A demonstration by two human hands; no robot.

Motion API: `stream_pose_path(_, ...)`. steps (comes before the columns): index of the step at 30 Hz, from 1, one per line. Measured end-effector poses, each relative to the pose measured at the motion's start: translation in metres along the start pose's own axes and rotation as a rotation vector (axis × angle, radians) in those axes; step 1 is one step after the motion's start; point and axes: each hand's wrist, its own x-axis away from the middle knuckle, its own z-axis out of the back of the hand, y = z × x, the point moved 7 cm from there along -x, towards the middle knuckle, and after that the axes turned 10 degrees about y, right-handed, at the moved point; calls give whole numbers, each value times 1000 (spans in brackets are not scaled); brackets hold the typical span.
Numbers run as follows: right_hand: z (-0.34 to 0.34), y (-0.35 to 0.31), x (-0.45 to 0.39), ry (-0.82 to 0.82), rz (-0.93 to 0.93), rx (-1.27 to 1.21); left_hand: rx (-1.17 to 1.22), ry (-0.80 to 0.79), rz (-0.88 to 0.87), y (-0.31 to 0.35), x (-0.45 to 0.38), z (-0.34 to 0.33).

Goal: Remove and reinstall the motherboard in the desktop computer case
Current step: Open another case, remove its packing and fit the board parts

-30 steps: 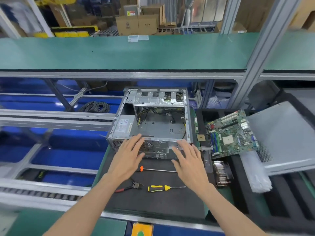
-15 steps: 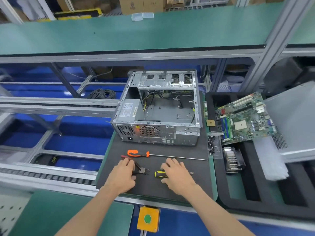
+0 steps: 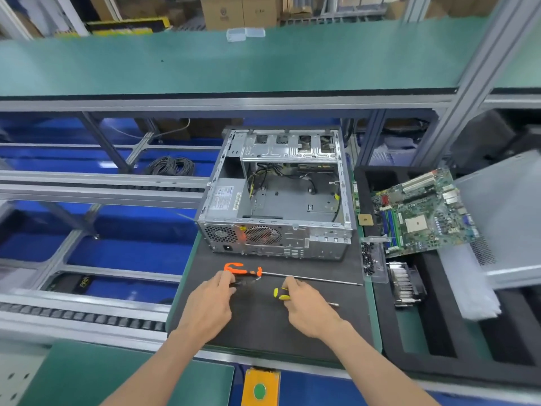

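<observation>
Left hand [image 3: 209,303] on the black mat [image 3: 263,326], fingers [image 3: 227,278] curled round the pliers [image 3: 244,282]. Right hand [image 3: 307,306] with fingers [image 3: 289,284] clenched on yellow-black screwdriver [image 3: 280,293], shaft jutting right. Orange-handled screwdriver [image 3: 243,269] just beyond both sets of fingertips. Open computer case [image 3: 278,194] farther ahead. Motherboard [image 3: 421,212] out of case, up right of right fingers, tilted on black tray [image 3: 439,341]

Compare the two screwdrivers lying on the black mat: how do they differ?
The orange-handled screwdriver has a long thin shaft and lies nearer the case; the yellow-and-black screwdriver is shorter. The right hand holds the yellow one's handle, while no hand holds the orange one. Both lie on the mat, shafts pointing right.
</observation>
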Motion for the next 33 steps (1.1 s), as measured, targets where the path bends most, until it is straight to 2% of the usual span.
stream_pose_path(4,11,2,-3,142,-140,-129,171,152,-15,15,-15,24)
stream_pose_path(7,23,-12,-7,264,-90,-344,490,145,101,28,-34,29)
stream_pose_path(9,28,-25,-10,299,-48,-484,682,80,197,41,-42,22)
stream_pose_path(11,29,-26,-15,320,-100,-448,838,-14,304,54,-45,11)
stream_pose_path(14,30,-12,-17,371,-173,-160,967,-73,361,68,-47,1)
stream_pose_path(17,40,2,-8,418,-143,-37,932,-135,226,69,-55,-1)
stream_pose_path(19,49,11,-3,428,-122,-34,825,-153,135,59,-62,-6)
stream_pose_path(21,53,19,1,406,-102,-107,550,-155,45,46,-70,-18)
stream_pose_path(23,56,25,4,360,-91,-137,272,-226,-38,37,-72,-39)
stream_pose_path(25,54,25,7,284,-83,-108,125,-259,-81,32,-70,-60)
stream_pose_path(29,47,27,16,215,-98,-159,59,-197,-117,33,-69,-80)
stream_pose_path(33,43,31,21,231,-144,-215,119,-154,-110,32,-65,-77)
